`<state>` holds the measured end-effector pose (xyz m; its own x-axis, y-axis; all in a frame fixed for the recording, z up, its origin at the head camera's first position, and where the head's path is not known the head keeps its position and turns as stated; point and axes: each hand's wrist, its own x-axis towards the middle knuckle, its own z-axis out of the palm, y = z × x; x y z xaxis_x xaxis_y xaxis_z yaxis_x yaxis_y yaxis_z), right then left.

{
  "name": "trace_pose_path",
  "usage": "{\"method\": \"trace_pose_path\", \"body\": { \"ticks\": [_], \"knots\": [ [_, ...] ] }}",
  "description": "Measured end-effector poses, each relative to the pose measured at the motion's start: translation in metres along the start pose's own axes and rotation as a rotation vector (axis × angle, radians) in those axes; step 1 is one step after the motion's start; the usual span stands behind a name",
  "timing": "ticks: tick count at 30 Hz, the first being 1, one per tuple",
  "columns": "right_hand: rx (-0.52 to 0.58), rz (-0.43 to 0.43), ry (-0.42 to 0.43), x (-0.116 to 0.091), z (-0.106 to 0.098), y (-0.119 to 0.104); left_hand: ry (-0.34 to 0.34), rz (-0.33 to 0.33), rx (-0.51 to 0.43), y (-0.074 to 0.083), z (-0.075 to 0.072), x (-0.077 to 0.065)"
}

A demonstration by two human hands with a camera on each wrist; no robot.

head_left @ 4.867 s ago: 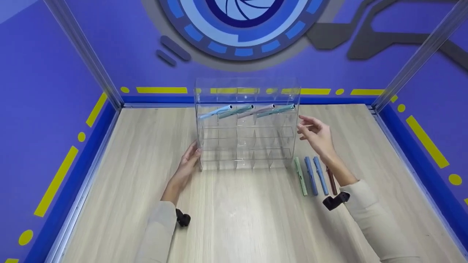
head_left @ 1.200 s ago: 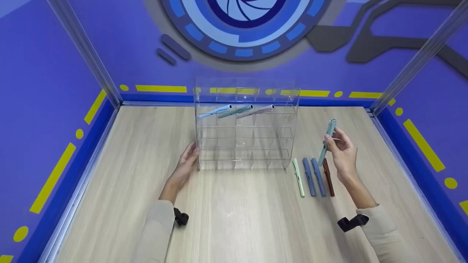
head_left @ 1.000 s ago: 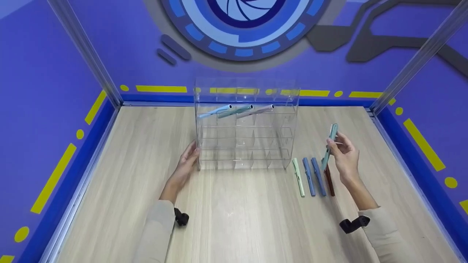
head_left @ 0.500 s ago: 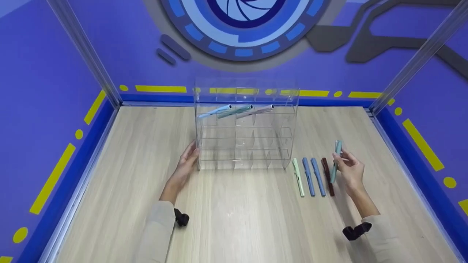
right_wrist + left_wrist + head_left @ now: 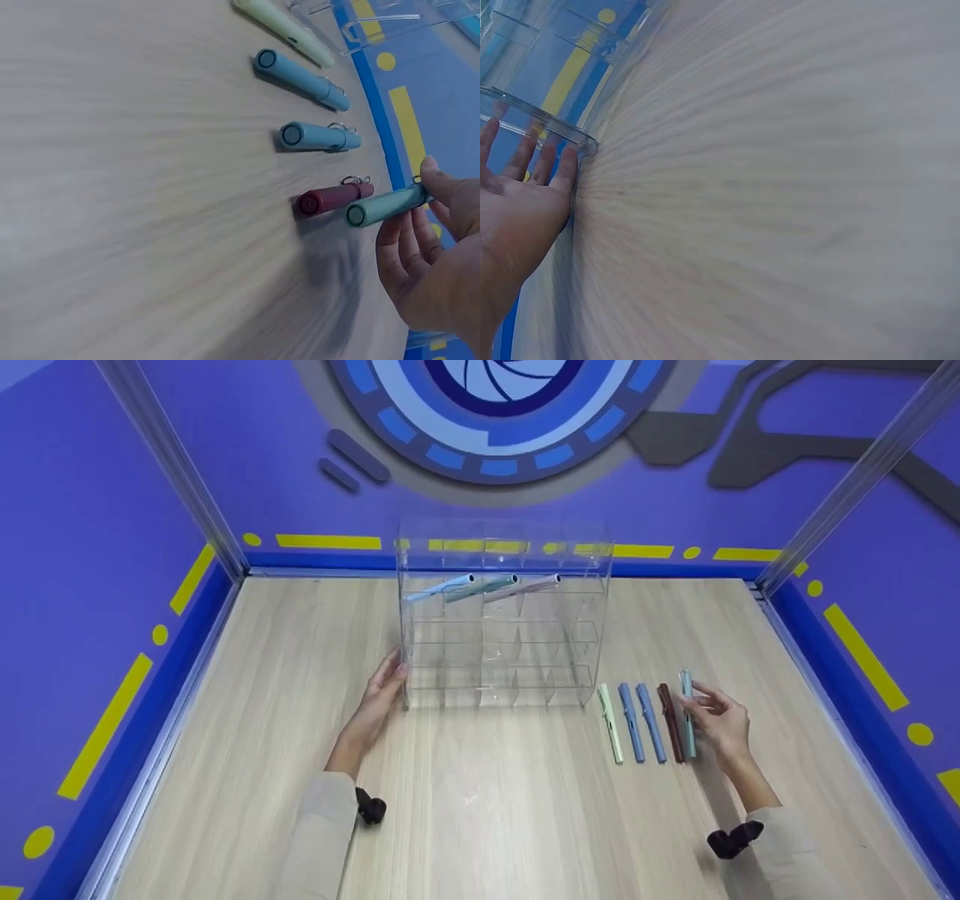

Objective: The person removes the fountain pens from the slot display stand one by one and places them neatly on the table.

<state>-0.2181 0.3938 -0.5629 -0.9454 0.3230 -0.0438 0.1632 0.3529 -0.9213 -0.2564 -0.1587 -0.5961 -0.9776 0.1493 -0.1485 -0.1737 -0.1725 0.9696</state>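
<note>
Eight pens (image 5: 651,724), one clear rack (image 5: 501,687), hands (image 5: 725,726) — two

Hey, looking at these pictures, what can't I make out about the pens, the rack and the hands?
- Teal pen: in the head view, the right hand covers part of its middle; in the right wrist view, fingers and thumb hide its far end.
- Clear rack: cut off by the left wrist view's top and left edges.
- Left hand: partly cut off by that view's left edge.
</note>
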Motion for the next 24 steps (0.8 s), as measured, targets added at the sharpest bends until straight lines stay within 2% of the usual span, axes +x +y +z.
{"method": "trace_pose_path", "body": {
  "ticks": [4,8,12,16,24],
  "knots": [
    [-0.074,0.004,0.007,0.0,-0.003,0.002,-0.002,-0.001,0.003,-0.001,0.0,0.0],
    [-0.151,0.017,-0.023,0.001,-0.005,0.003,0.003,-0.012,0.028,0.0,0.0,-0.001],
    [-0.187,0.025,-0.079,0.001,-0.008,0.004,0.016,-0.031,0.033,0.0,0.001,-0.001],
    [-0.209,0.028,-0.088,0.0,-0.012,0.005,0.001,-0.038,0.026,-0.001,0.003,0.0],
    [-0.267,-0.055,-0.081,-0.001,-0.01,0.008,0.016,-0.025,-0.001,0.0,0.001,-0.001]
  ]
}}
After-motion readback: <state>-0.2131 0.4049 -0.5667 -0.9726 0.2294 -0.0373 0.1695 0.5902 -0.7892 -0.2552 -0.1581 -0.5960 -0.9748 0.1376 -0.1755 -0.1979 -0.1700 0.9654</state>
